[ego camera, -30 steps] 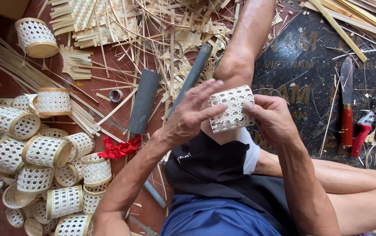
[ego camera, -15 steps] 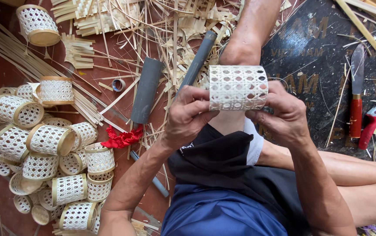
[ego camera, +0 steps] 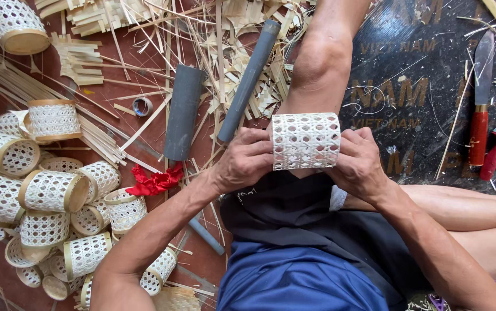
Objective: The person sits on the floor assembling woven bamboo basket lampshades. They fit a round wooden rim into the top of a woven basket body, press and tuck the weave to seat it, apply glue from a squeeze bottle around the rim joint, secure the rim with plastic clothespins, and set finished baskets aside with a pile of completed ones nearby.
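Both hands clenched on white woven rattan sleeve [ego camera: 305, 141], held over the knee: left hand [ego camera: 242, 164] and right hand [ego camera: 358, 164] at its two ends. Best keep pressure even so the open weave doesn't buckle.

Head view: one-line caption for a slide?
Both hands, left hand and right hand, grip a white woven cane cylinder over the knee, finished woven cylinders piled alongside.

Under the right leg, a dark printed mat [ego camera: 432, 86] with faded pale lettering, like a sign.
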Demonstrator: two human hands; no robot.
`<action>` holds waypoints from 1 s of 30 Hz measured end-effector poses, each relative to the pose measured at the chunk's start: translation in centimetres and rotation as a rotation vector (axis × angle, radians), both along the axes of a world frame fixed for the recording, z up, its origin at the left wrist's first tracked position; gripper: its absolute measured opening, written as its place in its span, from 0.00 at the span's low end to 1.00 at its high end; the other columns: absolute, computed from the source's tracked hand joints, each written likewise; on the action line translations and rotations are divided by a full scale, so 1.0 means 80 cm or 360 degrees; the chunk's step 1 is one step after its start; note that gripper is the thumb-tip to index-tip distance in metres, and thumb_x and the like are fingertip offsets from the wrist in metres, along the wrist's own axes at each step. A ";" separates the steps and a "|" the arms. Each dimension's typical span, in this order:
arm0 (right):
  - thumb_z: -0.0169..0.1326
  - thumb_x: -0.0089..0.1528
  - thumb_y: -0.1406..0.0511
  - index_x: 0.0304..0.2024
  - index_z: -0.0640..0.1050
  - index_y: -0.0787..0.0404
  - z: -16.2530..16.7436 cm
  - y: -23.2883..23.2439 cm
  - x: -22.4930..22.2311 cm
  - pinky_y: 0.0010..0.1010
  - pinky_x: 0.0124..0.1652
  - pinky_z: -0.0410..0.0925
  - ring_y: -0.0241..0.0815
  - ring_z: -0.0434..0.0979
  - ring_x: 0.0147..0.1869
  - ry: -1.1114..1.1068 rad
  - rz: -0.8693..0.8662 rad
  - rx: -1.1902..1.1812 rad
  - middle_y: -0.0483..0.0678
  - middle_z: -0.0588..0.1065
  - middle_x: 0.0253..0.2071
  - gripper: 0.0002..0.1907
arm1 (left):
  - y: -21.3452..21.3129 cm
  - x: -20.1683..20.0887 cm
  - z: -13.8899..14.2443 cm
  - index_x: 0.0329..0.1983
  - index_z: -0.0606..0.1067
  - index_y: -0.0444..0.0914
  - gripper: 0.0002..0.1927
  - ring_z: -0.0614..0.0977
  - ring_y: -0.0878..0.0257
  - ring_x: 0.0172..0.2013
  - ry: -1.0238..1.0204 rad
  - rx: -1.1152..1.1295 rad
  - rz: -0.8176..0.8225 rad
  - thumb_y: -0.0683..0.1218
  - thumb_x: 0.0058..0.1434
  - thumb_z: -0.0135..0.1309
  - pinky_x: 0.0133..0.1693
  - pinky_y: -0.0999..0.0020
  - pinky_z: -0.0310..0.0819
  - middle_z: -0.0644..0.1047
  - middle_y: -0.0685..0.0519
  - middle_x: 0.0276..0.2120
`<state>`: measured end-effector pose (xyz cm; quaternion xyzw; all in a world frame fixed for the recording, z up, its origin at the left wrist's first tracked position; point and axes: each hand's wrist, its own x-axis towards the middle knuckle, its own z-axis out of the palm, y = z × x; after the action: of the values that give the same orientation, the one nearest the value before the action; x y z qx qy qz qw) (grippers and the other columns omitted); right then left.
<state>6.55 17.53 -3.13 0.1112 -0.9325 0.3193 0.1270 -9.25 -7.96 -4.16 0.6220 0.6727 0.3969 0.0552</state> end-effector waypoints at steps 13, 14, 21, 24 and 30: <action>0.63 0.53 0.70 0.39 0.81 0.55 -0.005 -0.002 -0.015 0.39 0.44 0.59 0.43 0.74 0.40 0.0226 0.0048 -0.0087 0.43 0.80 0.42 0.11 | 0.001 0.007 0.010 0.43 0.81 0.39 0.13 0.76 0.54 0.53 0.0322 0.0008 0.0181 0.41 0.54 0.65 0.53 0.58 0.63 0.81 0.52 0.48; 0.64 0.54 0.69 0.39 0.81 0.55 -0.004 -0.002 -0.014 0.39 0.44 0.59 0.43 0.74 0.39 0.0165 0.0027 -0.0115 0.43 0.79 0.41 0.11 | 0.002 0.006 0.009 0.43 0.81 0.39 0.13 0.76 0.56 0.53 0.0290 0.0006 0.0187 0.40 0.53 0.65 0.53 0.58 0.63 0.81 0.54 0.48; 0.66 0.57 0.65 0.43 0.82 0.53 0.013 -0.001 -0.013 0.36 0.43 0.58 0.43 0.77 0.42 -0.0288 -0.0103 -0.0386 0.42 0.79 0.42 0.12 | 0.010 0.018 0.005 0.44 0.80 0.42 0.13 0.75 0.58 0.50 -0.0448 -0.0040 0.0331 0.41 0.56 0.67 0.56 0.61 0.66 0.79 0.59 0.45; 0.65 0.55 0.66 0.44 0.82 0.53 0.008 -0.001 -0.011 0.37 0.42 0.60 0.48 0.74 0.43 -0.0190 -0.0021 -0.0315 0.46 0.77 0.42 0.14 | 0.004 0.020 0.008 0.44 0.81 0.43 0.15 0.74 0.57 0.48 -0.0123 -0.0037 0.0345 0.40 0.52 0.66 0.53 0.59 0.67 0.78 0.57 0.47; 0.68 0.53 0.66 0.41 0.80 0.58 -0.008 -0.006 -0.002 0.43 0.37 0.61 0.50 0.71 0.39 0.0118 0.0049 -0.0080 0.49 0.75 0.41 0.14 | -0.005 0.014 0.005 0.46 0.81 0.41 0.17 0.74 0.56 0.51 0.0188 0.0011 0.0152 0.40 0.52 0.66 0.53 0.56 0.66 0.75 0.55 0.51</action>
<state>6.35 17.07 -3.74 0.1340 -0.9170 0.3401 0.1594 -8.13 -8.38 -3.77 0.6117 0.7022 0.3641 -0.0058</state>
